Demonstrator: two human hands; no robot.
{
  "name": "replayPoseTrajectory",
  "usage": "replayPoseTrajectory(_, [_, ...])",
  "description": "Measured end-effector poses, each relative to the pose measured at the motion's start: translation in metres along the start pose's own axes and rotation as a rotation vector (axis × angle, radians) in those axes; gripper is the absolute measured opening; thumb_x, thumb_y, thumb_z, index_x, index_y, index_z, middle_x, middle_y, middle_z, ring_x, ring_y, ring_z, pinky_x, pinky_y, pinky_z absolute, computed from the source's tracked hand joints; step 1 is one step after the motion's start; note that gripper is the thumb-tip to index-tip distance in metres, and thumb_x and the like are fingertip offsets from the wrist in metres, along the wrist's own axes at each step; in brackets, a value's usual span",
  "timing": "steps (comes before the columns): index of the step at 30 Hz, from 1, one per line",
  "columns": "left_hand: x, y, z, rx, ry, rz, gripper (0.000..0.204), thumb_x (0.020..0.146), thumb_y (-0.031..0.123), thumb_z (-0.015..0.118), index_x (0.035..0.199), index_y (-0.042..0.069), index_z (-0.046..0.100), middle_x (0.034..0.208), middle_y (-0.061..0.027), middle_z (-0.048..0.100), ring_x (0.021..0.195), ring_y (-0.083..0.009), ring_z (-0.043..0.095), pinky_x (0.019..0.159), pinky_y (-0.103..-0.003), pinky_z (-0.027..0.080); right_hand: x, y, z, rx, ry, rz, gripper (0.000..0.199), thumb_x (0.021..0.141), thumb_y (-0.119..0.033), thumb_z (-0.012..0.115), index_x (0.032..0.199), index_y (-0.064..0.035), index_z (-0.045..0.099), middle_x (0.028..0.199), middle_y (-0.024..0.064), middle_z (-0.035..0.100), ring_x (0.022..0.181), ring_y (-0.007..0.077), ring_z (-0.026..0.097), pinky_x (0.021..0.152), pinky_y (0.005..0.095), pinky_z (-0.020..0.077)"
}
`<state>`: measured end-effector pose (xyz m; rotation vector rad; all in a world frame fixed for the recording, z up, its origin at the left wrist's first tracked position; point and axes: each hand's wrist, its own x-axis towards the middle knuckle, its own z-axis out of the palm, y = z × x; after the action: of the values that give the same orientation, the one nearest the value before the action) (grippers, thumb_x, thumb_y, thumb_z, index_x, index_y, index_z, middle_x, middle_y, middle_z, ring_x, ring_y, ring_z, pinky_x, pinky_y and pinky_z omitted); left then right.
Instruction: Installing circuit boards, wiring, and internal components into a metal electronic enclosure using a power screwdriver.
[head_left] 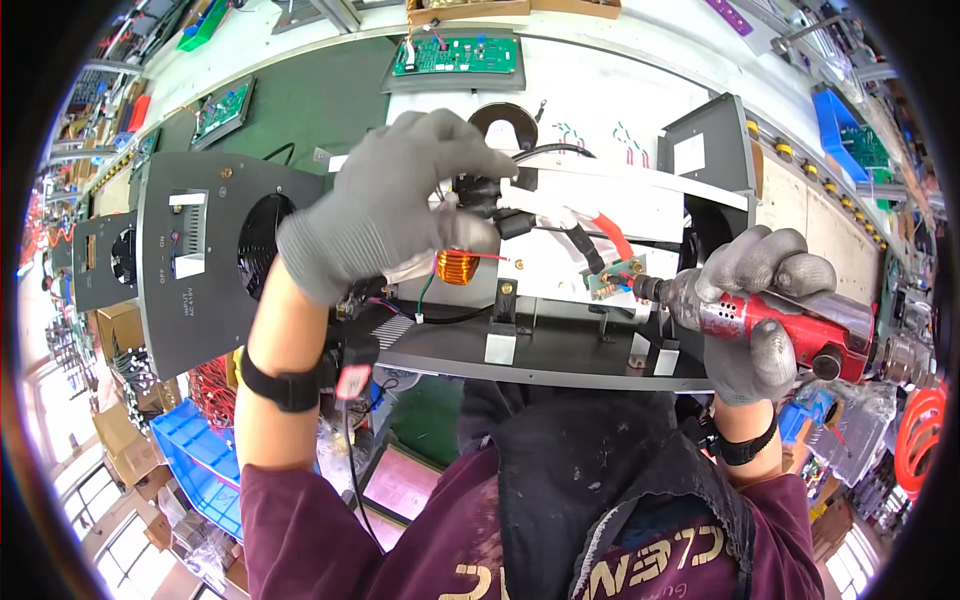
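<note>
Gripping is happening on both sides: the left hand (395,205), in a grey glove, is curled down over a bunch of black cables (480,190) inside the open chassis (560,350), fingers pinched around them just above a copper coil (457,266). Left of that stands the dark end panel with a fan grille (262,240) and a white switch plate.

Moving right, a red wire (612,232) and thick black leads run across the white inner plate toward a small green board (604,285). The right hand (755,310) is clenched around a red power screwdriver (790,335) lying roughly level, with its bit at that little board.

Risks, as a guess — the bit looks close to the leads, so a slip off the screw could nick the insulation or gouge the board. And if the left hand tugs the cable bundle too hard, the thin coil wires could get stressed or a connector could pop loose.
</note>
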<state>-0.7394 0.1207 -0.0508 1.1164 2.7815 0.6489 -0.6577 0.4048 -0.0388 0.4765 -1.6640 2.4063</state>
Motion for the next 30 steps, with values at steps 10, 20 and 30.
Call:
replayPoseTrajectory(10, [0.006,0.046,0.047,0.296,0.283,-0.235,0.023,0.069,0.016,0.068,0.088,0.012,0.057,0.077,-0.0075,0.054,0.066,-0.0212,0.058,0.056,-0.035,0.042,0.008,0.002,-0.013,0.027,-0.132,0.047,0.040,0.079,-0.024,0.074,0.104,-0.0103,0.046,0.088,0.0091,0.048,0.076,0.0214,0.055,0.065,0.0361,0.0547])
replayPoseTrajectory(20, [0.005,0.050,0.045,0.850,-0.040,-0.112,0.059,0.080,0.015,0.058,0.137,0.024,0.043,0.076,-0.0026,0.050,0.061,-0.0180,0.055,0.042,-0.030,0.043,0.004,0.004,-0.011,-0.036,-0.165,0.082,0.039,0.080,-0.019,0.071,0.107,-0.0083,0.044,0.093,0.0133,0.050,0.081,0.0219,0.056,0.071,0.0376,0.0542])
replayPoseTrajectory(30, [-0.018,0.009,0.024,-0.154,0.103,-0.087,0.028,0.076,0.023,0.066,0.103,0.018,0.066,0.082,-0.0080,0.050,0.070,-0.0265,0.057,0.061,-0.036,0.046,0.003,-0.001,0.015,-0.008,-0.007,0.097,0.041,0.076,-0.020,0.072,0.106,-0.0096,0.045,0.092,0.0097,0.046,0.083,0.0229,0.053,0.065,0.0382,0.0551])
